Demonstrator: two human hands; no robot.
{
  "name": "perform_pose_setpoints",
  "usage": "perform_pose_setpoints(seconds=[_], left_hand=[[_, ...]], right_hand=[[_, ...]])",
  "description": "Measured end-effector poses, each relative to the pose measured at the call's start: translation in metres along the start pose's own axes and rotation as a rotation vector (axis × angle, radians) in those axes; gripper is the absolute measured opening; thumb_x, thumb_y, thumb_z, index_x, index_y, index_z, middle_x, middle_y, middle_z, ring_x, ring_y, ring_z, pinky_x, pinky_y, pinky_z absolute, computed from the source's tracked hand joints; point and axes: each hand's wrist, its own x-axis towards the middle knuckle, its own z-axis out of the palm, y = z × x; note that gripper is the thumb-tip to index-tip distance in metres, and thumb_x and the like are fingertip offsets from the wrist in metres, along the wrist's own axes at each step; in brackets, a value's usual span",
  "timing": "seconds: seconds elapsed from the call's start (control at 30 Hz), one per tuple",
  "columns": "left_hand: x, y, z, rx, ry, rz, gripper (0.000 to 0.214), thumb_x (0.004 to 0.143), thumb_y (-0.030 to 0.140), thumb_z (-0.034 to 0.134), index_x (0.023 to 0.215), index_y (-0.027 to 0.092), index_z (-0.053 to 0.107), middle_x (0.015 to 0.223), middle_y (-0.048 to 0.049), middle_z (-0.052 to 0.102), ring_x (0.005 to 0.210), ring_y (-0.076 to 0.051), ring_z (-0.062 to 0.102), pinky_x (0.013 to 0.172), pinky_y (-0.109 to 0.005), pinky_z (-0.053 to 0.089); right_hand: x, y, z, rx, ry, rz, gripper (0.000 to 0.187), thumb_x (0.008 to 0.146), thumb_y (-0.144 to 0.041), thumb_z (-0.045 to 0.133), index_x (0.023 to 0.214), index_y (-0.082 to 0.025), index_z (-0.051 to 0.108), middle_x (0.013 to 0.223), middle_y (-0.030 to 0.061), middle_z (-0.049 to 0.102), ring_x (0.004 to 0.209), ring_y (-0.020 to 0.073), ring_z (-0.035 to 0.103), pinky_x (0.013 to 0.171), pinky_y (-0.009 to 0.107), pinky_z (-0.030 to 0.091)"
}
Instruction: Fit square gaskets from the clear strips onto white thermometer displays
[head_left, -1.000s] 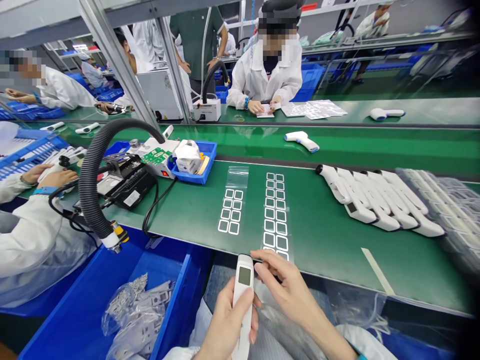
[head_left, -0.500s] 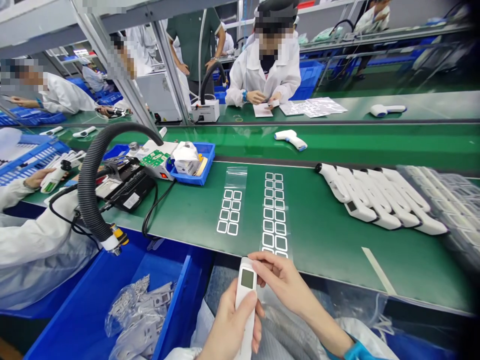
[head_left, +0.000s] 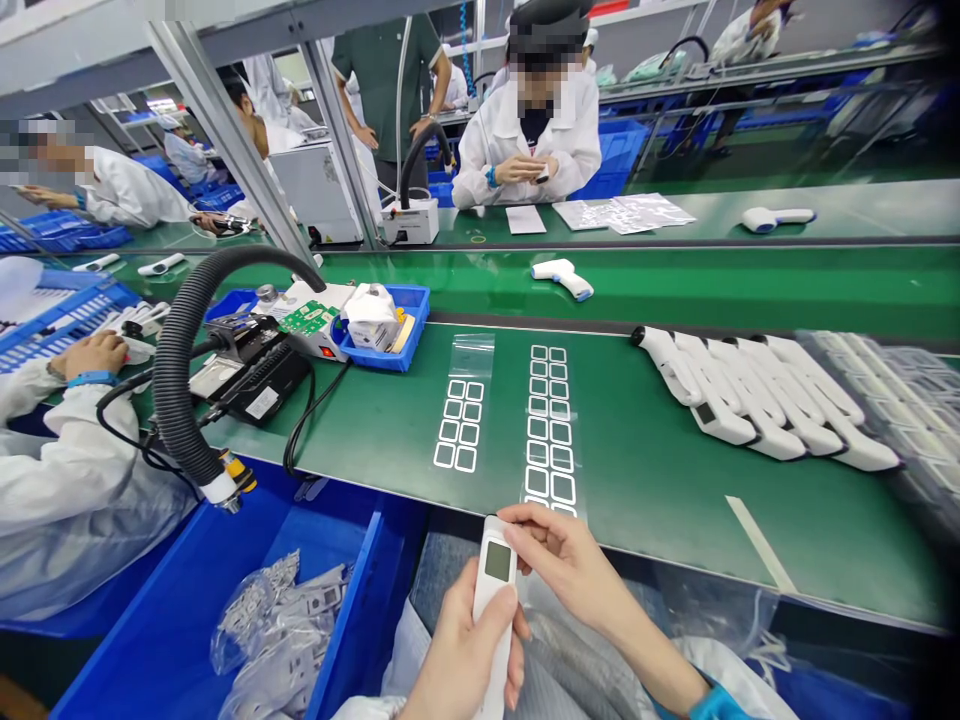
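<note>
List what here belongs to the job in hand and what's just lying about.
In hand:
left hand gripping a white handheld thermometer
right hand at its top end

Lying about:
clear strips of white square frames
row of white thermometers
soldering station
blue tray
blue bin

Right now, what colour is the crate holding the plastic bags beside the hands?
Bright blue; the crate shows best in the head view.
</note>
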Motion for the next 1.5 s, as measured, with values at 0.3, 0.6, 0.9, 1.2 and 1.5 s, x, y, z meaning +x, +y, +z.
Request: perform_pose_setpoints(seconds=[0.3, 0.6, 0.9, 1.2, 1.5], left_hand=[[0.001, -0.004, -0.001, -0.034, 0.011, -0.021, 0.052, 0.075, 0.063, 0.070, 0.091, 0.019, 0.048, 0.067, 0.0034, 0.057, 0.036, -0.006, 0.046, 0.031, -0.015, 0.033], [-0.001, -0.001, -0.002, -0.019, -0.001, -0.061, 0.056, 0.071, 0.065, 0.070, 0.092, 0.020, 0.047, 0.067, 0.0041, 0.058, 0.035, -0.006, 0.045, 0.031, -0.016, 0.033], [0.004, -0.006, -0.004, -0.021, 0.045, -0.083, 0.065, 0.065, 0.070, 0.071, 0.099, 0.020, 0.047, 0.062, 0.0041, 0.056, 0.034, -0.007, 0.042, 0.033, -0.018, 0.028], [0.026, 0.002, -0.021, -0.194, 0.243, 0.045, 0.092, 0.057, 0.071, 0.079, 0.125, 0.019, 0.044, 0.059, 0.0038, 0.056, 0.041, -0.010, 0.046, 0.041, -0.021, 0.033], [0.025, 0.043, -0.060, -0.095, 0.274, 0.285, 0.058, 0.074, 0.077, 0.060, 0.076, 0.020, 0.049, 0.042, 0.0058, 0.044, 0.033, -0.008, 0.035, 0.035, -0.018, 0.028]], right_hand=[[0.003, 0.006, -0.002, -0.116, -0.039, -0.026, 0.035, 0.087, -0.053, 0.061, 0.093, -0.018, 0.066, 0.065, -0.0001, 0.058, 0.059, 0.0142, 0.053, 0.057, 0.026, 0.043], [0.000, -0.001, 0.000, -0.292, -0.024, -0.099, 0.021, 0.091, -0.039, 0.055, 0.090, -0.019, 0.064, 0.058, -0.0044, 0.050, 0.055, 0.0123, 0.045, 0.054, 0.025, 0.033], [0.007, -0.001, 0.001, -0.314, -0.050, -0.079, 0.021, 0.092, -0.039, 0.056, 0.090, -0.019, 0.062, 0.059, -0.0048, 0.045, 0.056, 0.0125, 0.042, 0.055, 0.025, 0.033], [0.042, -0.049, 0.009, -0.681, -0.170, -0.262, 0.022, 0.095, -0.038, 0.051, 0.088, -0.022, 0.064, 0.079, 0.0013, 0.060, 0.071, 0.0168, 0.053, 0.064, 0.028, 0.041], [0.221, -0.130, 0.055, -0.686, 0.174, -0.642, 0.011, 0.080, -0.024, 0.058, 0.072, -0.019, 0.064, 0.077, 0.0036, 0.063, 0.074, 0.0199, 0.059, 0.073, 0.032, 0.046]])
